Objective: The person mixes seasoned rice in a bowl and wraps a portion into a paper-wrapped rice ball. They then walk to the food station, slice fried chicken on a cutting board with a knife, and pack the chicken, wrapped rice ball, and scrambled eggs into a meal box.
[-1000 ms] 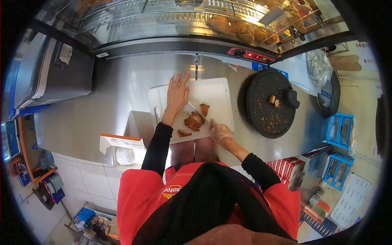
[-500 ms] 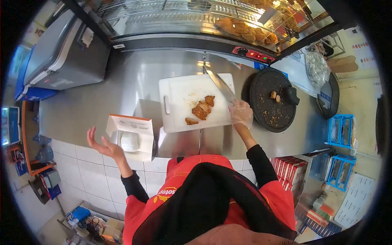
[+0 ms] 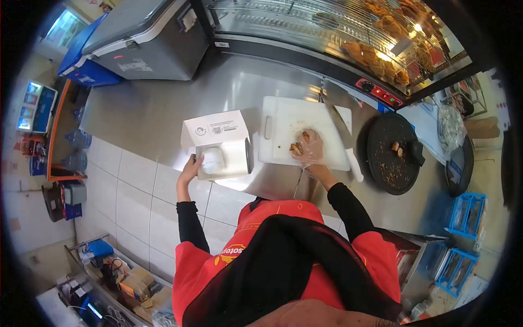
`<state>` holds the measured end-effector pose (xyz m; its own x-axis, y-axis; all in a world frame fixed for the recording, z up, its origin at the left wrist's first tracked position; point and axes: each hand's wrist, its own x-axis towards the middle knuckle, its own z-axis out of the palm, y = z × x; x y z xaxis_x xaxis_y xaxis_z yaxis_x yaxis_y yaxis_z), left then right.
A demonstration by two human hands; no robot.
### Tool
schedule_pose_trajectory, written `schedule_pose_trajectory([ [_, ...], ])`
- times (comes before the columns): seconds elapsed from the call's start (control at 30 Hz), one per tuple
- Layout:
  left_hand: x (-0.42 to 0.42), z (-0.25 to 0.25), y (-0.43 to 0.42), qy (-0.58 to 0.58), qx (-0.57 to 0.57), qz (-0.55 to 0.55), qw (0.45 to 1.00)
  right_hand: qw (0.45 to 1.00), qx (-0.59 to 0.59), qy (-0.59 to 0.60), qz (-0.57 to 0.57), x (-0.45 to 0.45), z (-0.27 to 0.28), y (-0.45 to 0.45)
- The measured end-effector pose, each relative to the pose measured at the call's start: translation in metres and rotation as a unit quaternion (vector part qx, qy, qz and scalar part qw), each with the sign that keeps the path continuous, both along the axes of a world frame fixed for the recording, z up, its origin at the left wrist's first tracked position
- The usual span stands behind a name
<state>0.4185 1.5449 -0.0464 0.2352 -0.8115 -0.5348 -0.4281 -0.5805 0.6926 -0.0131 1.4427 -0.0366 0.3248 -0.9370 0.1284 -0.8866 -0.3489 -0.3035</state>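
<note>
My left hand (image 3: pixel 190 168) is closed on the left side of an open white cardboard food box (image 3: pixel 238 154), whose printed lid stands up behind. A rounded white wrapped bundle (image 3: pixel 213 159) sits inside it. In a clear plastic glove, my right hand (image 3: pixel 310 148) closes over pieces of fried chicken (image 3: pixel 296 148) on the white cutting board (image 3: pixel 278 122); some pieces are hidden beneath it. A knife with a white handle (image 3: pixel 354 165) lies along the board's right edge, free of both hands.
Right of the board is a round black stone mortar (image 3: pixel 384 170) with crumbs, chicken bits and a pestle (image 3: pixel 416 153). A glass warming cabinet (image 3: pixel 283 46) with fried chicken spans the back. A grey cooler box (image 3: pixel 163 54) stands at the back left of the steel counter (image 3: pixel 147 109).
My right hand has let go of the knife and moved left onto the chicken. My left hand, earlier raised and open, has come to the box. The view has shifted left.
</note>
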Motion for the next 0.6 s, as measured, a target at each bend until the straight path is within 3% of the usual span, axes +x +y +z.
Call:
schedule_pose_trajectory([
  [0.03,0.003,-0.02,0.002,-0.077,-0.048,0.012,0.996,0.998,-0.042,-0.012,0.037,-0.007,-0.018,-0.007],
  [0.1,-0.021,0.013,0.008,-0.07,-0.067,0.013,0.995,0.994,-0.086,-0.026,0.069,-0.01,-0.025,-0.019],
  [0.17,-0.051,0.042,0.01,-0.081,-0.103,0.056,0.99,0.983,-0.02,-0.18,-0.034,-0.011,-0.017,-0.028],
  [0.2,-0.051,0.036,0.011,-0.082,-0.105,0.054,0.99,0.983,-0.021,-0.182,-0.035,-0.006,-0.011,-0.028],
  [0.27,-0.049,0.01,0.016,-0.071,-0.144,0.149,0.976,0.87,-0.006,-0.493,-0.03,0.021,0.01,-0.019],
  [0.33,-0.042,0.003,0.03,-0.061,-0.151,0.156,0.974,0.799,0.063,-0.585,0.125,0.062,0.044,0.012],
  [0.37,-0.037,0.001,0.036,-0.05,-0.16,0.159,0.973,0.789,0.146,-0.575,0.163,0.083,0.081,0.037],
  [0.47,-0.049,-0.011,0.027,0.013,-0.196,0.122,0.973,0.813,0.243,-0.457,0.265,0.15,0.065,0.058],
  [0.5,-0.064,0.017,0.035,-0.013,-0.188,0.12,0.975,0.883,0.028,-0.292,0.366,0.156,0.085,0.051],
  [0.53,-0.067,0.018,0.028,-0.001,-0.209,0.101,0.973,0.915,0.123,-0.18,0.338,0.159,0.1,0.044],
  [0.57,-0.057,0.01,0.04,0.134,-0.146,0.101,0.975,0.941,0.034,-0.125,0.312,0.159,0.096,0.044],
  [0.6,-0.051,-0.013,0.047,0.192,-0.149,0.208,0.947,0.956,-0.05,-0.06,0.284,0.157,0.089,0.045],
])
